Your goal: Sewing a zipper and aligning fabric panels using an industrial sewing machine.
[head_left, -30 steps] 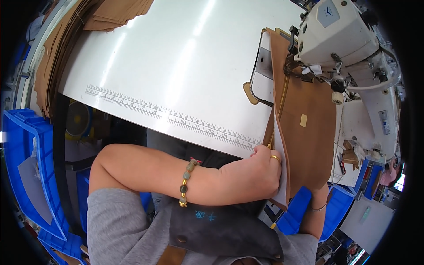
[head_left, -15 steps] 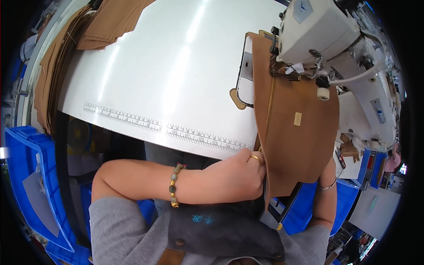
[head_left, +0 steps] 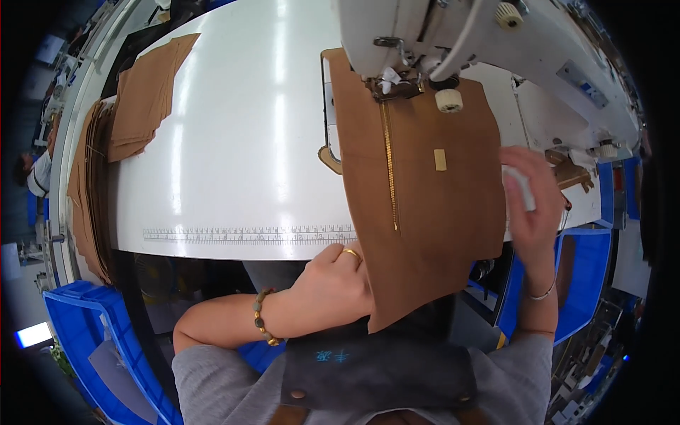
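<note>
While brown panel [head_left: 428, 212] lies under sewing-machine head [head_left: 467, 35], near end overhanging tabletop [head_left: 241, 156], left hand [head_left: 334, 285] grasps left edge; right hand [head_left: 544, 202] spread loosely beside right edge. Advisable: panel flat, zipper [head_left: 391, 170] straight, tension light.

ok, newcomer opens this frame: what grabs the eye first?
Probably the large brown panel right of centre, with a gold zipper running down it from the white sewing machine at upper right. Then the hands: the left hand curled at the panel's lower left edge, the right hand by its right edge. The glossy white tabletop also stands out, left of the panel.
</note>
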Demonstrator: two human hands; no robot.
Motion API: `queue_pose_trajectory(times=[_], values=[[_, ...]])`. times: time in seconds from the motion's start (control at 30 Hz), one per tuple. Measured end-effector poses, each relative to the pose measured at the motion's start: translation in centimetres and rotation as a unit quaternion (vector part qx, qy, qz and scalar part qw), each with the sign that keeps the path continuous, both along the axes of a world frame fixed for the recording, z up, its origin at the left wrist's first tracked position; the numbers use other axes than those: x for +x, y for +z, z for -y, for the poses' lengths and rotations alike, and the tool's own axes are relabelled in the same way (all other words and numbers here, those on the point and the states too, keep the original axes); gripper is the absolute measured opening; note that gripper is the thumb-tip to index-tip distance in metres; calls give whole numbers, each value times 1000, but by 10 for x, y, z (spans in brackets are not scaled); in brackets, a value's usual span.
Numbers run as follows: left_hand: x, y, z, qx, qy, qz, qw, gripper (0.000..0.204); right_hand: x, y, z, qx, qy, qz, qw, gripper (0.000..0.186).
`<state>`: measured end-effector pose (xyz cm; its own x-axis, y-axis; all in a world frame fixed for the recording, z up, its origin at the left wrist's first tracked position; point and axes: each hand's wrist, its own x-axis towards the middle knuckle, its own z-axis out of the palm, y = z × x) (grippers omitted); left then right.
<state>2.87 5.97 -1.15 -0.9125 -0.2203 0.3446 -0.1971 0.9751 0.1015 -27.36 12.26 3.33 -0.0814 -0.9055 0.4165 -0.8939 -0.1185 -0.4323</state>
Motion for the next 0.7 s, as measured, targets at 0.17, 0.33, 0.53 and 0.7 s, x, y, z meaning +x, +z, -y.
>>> queue_pose_trajectory(times=[0.17,0.33,0.53,0.7], values=[[4,-1,-2,0,6,9,1000,38,67,-34,-11,61,186,-55,979,36],[12,-8,6,6,13,-13,1000,35,76,-45,-16,39,188,-142,971,42],[24,11,41,68,119,-92,986,32,77,-50,-17,25,204,-131,970,44],[-8,13,56,95,152,42,983,74,76,-46,-16,32,220,-129,967,44]])
